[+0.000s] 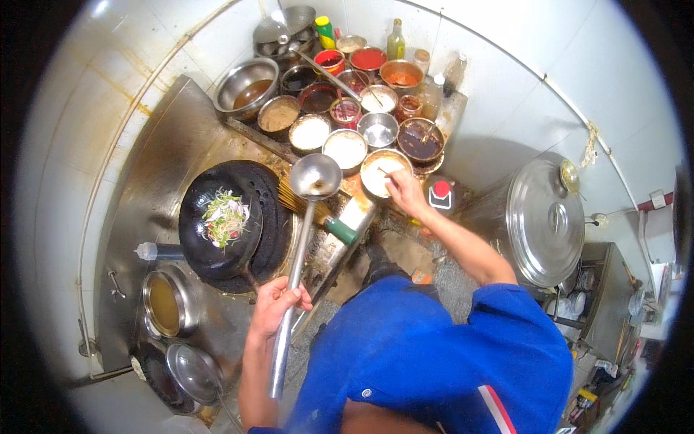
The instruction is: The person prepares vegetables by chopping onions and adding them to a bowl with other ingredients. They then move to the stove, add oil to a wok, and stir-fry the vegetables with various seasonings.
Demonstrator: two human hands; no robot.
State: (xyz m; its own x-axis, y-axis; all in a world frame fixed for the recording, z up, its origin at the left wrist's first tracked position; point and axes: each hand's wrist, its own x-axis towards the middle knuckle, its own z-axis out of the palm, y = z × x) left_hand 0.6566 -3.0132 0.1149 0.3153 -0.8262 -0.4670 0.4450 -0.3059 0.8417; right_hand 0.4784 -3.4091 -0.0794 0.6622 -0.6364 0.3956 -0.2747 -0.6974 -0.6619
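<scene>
My left hand [281,304] is closed around the handle of a long steel ladle [315,176], whose bowl hangs over the bamboo wok brush [306,203] with a green handle. A black wok [198,217] on the stove at left holds sliced onion and shredded vegetables [225,217]. My right hand [404,190] reaches into the rim of a metal bowl [371,187] of white powder, its fingers pinched on what looks like a small spoon. Two more bowls of white seasoning [344,149] [309,132] stand beside it.
Behind are bowls of sauces [421,140], a steel basin of brown liquid [252,89] and a glass bottle [396,40]. A red-capped container [442,190] stands right of my hand, near a large lidded steel pot [542,222]. A pot of yellowish liquid [165,304] sits at lower left.
</scene>
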